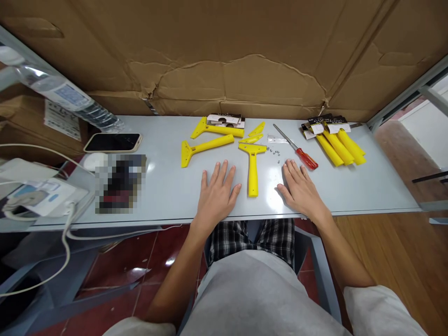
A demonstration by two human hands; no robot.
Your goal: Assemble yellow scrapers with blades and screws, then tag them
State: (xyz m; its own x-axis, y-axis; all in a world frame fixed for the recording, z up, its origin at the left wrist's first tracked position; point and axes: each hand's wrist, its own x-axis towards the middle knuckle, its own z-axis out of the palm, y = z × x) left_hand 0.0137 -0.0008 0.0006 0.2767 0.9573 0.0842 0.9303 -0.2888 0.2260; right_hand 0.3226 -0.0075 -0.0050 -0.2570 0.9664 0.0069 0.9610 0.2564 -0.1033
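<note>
My left hand (217,192) lies flat on the grey table, fingers spread, left of a yellow scraper handle (252,175). On the handle's other side my right hand (299,185) also rests flat, holding nothing. Its fingertips are close to a screwdriver (306,159) with a red handle. Two more yellow scraper handles (210,143) (224,130) lie beyond my left hand. Behind the middle handle are two loose yellow head pieces (257,129), several small screws (273,151) and a thin clear packet with a blade-like strip (276,139).
Several yellow handles with black-and-white cards (336,147) lie at the right. White cards (227,120) sit at the back by a cardboard wall (238,79). Leftward are a phone (112,143), a water bottle (73,97), a blurred-out item (121,184) and a power strip with cables (45,193).
</note>
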